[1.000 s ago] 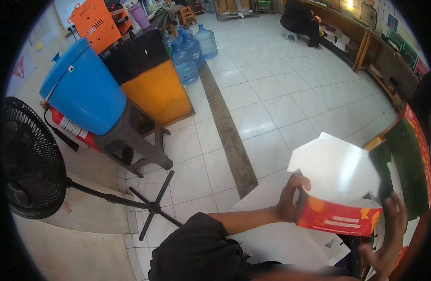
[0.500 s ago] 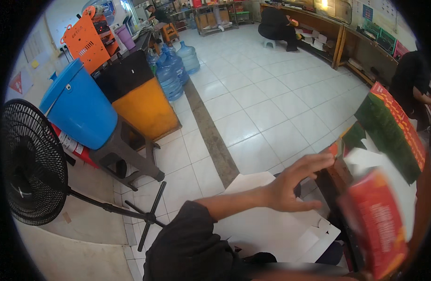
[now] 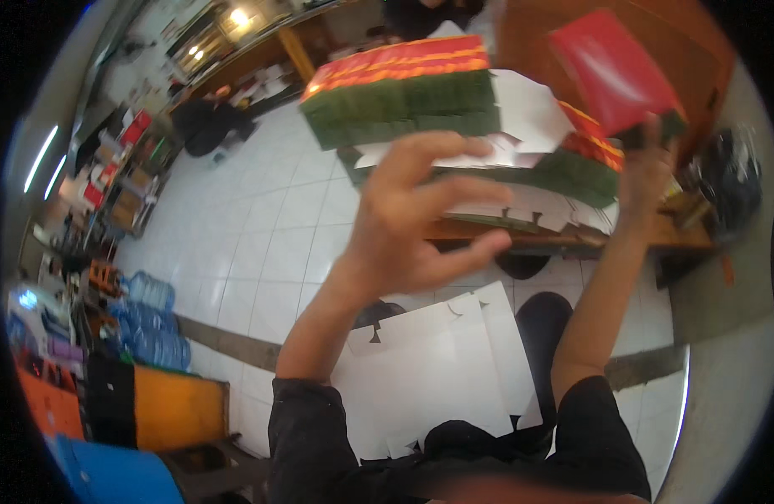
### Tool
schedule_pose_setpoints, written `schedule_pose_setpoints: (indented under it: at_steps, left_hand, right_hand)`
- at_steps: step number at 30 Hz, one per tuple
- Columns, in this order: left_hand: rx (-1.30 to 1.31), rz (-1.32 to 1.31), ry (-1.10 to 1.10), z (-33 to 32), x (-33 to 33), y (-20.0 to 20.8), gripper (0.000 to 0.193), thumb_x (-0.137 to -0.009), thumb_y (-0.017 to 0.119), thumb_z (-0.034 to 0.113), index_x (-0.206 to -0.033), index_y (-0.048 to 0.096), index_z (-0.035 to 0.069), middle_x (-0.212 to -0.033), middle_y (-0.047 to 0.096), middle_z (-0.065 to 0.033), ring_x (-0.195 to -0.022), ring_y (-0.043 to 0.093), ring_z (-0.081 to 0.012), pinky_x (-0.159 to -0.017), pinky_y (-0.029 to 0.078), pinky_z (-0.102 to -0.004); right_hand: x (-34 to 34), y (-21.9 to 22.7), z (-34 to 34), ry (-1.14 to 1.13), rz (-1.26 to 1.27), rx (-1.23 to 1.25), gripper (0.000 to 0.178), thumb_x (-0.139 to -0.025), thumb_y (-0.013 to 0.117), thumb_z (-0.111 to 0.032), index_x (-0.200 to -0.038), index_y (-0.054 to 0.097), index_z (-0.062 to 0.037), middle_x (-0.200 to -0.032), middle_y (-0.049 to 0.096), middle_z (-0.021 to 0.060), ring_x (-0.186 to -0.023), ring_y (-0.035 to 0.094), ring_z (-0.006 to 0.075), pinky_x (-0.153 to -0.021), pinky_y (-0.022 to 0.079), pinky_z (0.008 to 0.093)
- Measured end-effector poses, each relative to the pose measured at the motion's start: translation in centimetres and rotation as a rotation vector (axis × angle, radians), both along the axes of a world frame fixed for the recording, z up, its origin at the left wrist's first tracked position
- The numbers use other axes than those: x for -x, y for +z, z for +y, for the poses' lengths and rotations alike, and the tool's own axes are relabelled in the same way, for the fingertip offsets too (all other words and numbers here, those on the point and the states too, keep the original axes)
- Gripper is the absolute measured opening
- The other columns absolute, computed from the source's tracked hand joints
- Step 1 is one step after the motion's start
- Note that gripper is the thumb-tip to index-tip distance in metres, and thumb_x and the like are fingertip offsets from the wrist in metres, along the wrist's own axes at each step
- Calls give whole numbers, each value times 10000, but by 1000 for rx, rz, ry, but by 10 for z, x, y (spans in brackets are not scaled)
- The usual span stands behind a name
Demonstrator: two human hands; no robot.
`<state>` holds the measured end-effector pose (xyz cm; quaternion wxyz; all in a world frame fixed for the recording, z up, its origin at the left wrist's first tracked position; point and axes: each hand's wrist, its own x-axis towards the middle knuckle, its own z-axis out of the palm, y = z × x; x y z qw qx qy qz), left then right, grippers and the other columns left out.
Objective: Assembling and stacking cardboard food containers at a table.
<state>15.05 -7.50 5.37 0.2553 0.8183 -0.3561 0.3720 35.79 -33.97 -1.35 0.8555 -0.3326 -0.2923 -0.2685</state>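
Observation:
My left hand (image 3: 404,214) is raised in front of me, fingers spread and holding nothing. Its fingertips pass in front of a row of flat printed cartons (image 3: 584,172), green with red and orange edges. At the far right my right hand (image 3: 646,172) is closed at the near end of a red carton (image 3: 618,71), slightly blurred, above the brown tabletop. White cardboard sheets (image 3: 429,361) with cut slots lie across my lap. A larger stack of green and red cartons (image 3: 404,97) stands behind my left hand.
The brown wooden table (image 3: 521,38) runs along the far side. A black plastic bag (image 3: 731,181) hangs by the right wall. Blue water bottles (image 3: 156,336), an orange and black cabinet (image 3: 181,407) and a blue bucket (image 3: 110,470) stand left. Another person (image 3: 206,122) sits farther off.
My view has swung right, bringing the table and carton stacks to the middle. The red carton is now at the far right in my right hand. My left hand stays open.

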Motion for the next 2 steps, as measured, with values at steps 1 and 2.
schedule_pose_setpoints:
  at_steps: [1, 2]
  left_hand:
    - [-40, -11, 88, 2, -10, 5, 346, -676, 835, 230, -989, 732, 124, -1224, 594, -106, -1099, 560, -294, -941, 451, -392]
    - [-78, -30, 188, 7, -22, 10, 347, -676, 835, 239, -989, 733, 131, -1223, 597, -100, -1089, 568, -302, -951, 449, -395]
  right_hand:
    - [6, -2, 8, -41, 204, 103, 324, -899, 693, -183, -1197, 584, -113, -1119, 658, 25, -1002, 634, 137, -899, 511, 301]
    - [11, 0, 5, -5, 224, 156, 324, -899, 693, -183, -1197, 584, -113, -1119, 658, 25, -1002, 634, 137, -899, 511, 301]
